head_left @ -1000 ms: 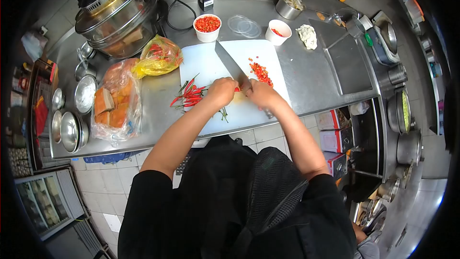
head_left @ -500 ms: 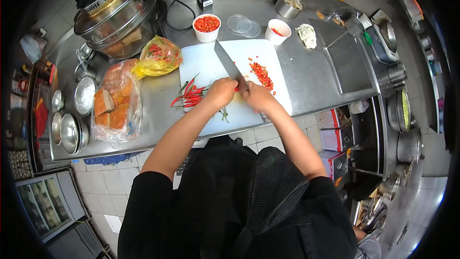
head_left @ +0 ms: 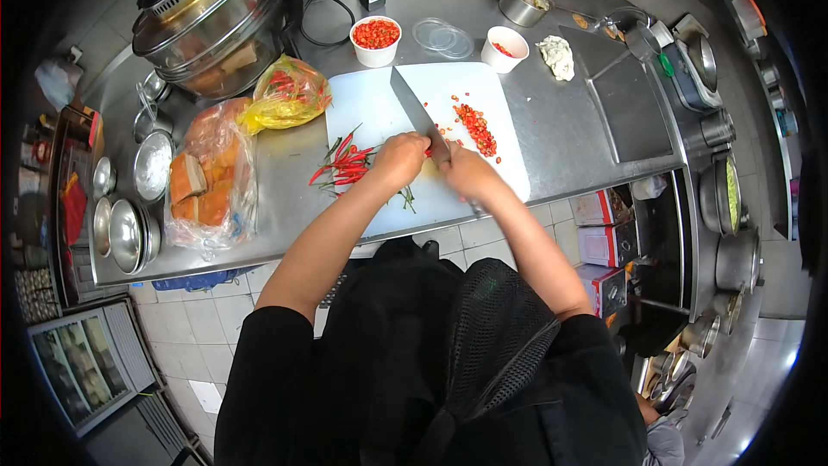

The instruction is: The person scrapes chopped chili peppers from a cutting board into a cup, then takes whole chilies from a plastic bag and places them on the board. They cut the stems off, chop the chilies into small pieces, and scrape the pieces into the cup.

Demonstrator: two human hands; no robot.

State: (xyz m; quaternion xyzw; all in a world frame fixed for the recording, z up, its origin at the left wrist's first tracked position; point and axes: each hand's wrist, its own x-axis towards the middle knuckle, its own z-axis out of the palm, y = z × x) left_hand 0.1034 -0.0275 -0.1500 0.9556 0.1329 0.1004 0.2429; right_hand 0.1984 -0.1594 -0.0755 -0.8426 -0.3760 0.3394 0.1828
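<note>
My right hand [head_left: 470, 176] is wrapped round the handle of a large kitchen knife [head_left: 416, 109], whose blade points away from me over a white cutting board [head_left: 366, 91]. On the blade's left side, my left hand [head_left: 401, 160] is closed, fingers curled on red chili peppers that show only as a bit of red at the fingertips. Whole red chilies [head_left: 348, 166] lie left of that hand, with green stems [head_left: 407, 198] below it. Chopped chili [head_left: 476, 131] is scattered on the board, right of the knife.
Beyond the board stand a tub of chopped chili [head_left: 376, 41], clear lids [head_left: 442, 37] and a white cup [head_left: 504, 50]. Left are a yellow bag of chilies [head_left: 286, 97], bagged bread-like blocks [head_left: 210, 179] and metal bowls [head_left: 127, 237]. A sink [head_left: 634, 108] is at right.
The view has shifted slightly, so the board and its contents sit a little higher and further right. Both hands stay close together at the knife, with little other visible change.
</note>
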